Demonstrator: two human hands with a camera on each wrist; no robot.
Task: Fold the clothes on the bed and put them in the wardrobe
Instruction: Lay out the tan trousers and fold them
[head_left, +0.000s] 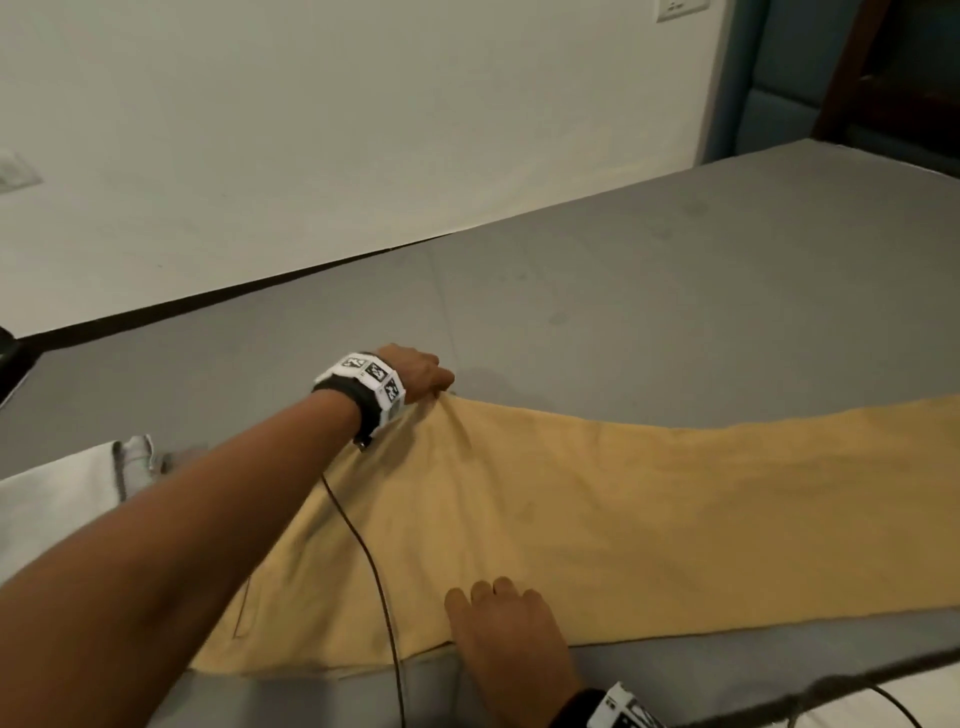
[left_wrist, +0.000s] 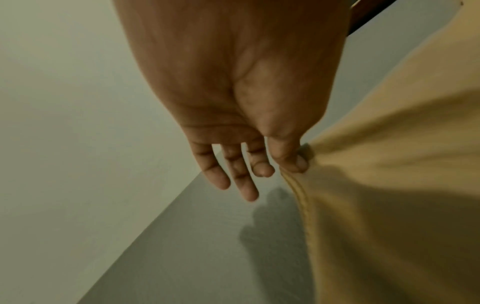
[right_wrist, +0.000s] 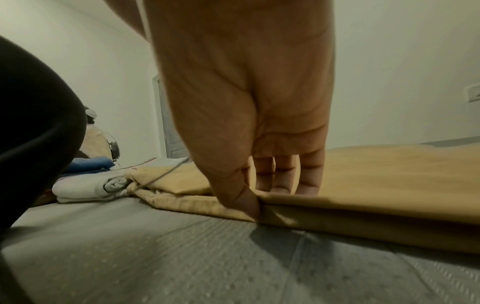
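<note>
Yellow trousers (head_left: 623, 493) lie flat along the grey bed (head_left: 675, 260), legs running to the right. My left hand (head_left: 421, 374) reaches to their far edge and pinches a raised point of the fabric between thumb and index finger. In the left wrist view that hand (left_wrist: 298, 162) holds the seam of the trousers (left_wrist: 389, 185), with the other fingers (left_wrist: 233, 174) straight. My right hand (head_left: 498, 618) is at the near edge. In the right wrist view its fingers (right_wrist: 283, 174) lie on top of the trousers (right_wrist: 389, 174) and its thumb tucks in at the fold edge.
A folded pale grey garment (head_left: 57, 499) lies on the bed to the left, also in the right wrist view (right_wrist: 85, 185), with a blue garment (right_wrist: 88, 162) behind it. A white wall (head_left: 311, 130) borders the bed's far side. A thin cable (head_left: 374, 571) hangs from my left wrist.
</note>
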